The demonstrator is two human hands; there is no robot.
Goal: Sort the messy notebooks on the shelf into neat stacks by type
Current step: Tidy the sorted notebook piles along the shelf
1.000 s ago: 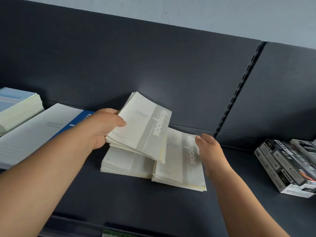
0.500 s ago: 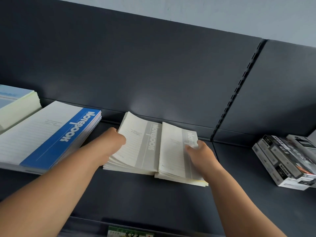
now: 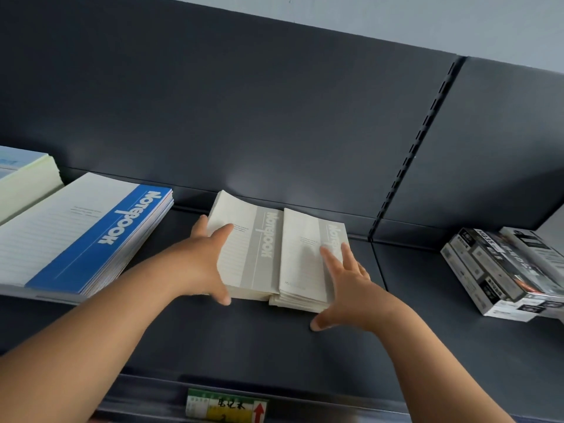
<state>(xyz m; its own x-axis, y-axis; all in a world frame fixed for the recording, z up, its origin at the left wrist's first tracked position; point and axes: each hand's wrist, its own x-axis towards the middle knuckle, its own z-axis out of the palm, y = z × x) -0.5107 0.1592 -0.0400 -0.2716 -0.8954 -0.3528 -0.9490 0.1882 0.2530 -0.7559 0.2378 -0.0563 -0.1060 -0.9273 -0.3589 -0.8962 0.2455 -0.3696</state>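
1. Two stacks of slim grey-banded notebooks lie side by side on the dark shelf (image 3: 305, 355), touching along their long edges: the left grey stack (image 3: 244, 248) and the right grey stack (image 3: 305, 254). Their covers are matte cream paper with a pale grey stripe bearing "Notebook" in white, and fine ruled lines.
2. The top cover of the left grey stack bows upward at its far corner; the page edges of both stacks show as thin, slightly uneven layers.
3. The left hand (image 3: 201, 264) is spread wide, fingers apart, thumb on the cover and fingers against the stack's left and near edges, pressing rather than clamped.
4. The right hand (image 3: 351, 288) is likewise splayed, fingers flat on the right stack's cover, thumb down on the shelf at the near corner.
5. To the left sits a larger blue-banded notebook stack (image 3: 85, 233), broad and flat, with a glossy blue stripe.
6. Further left, a pale green-edged pile (image 3: 24, 184) is cut by the frame.
7. On the right lie glossy printed boxes (image 3: 500, 270), rectangular, black and white.
8. The shelf's front rail carries a green and yellow price label (image 3: 225, 407).
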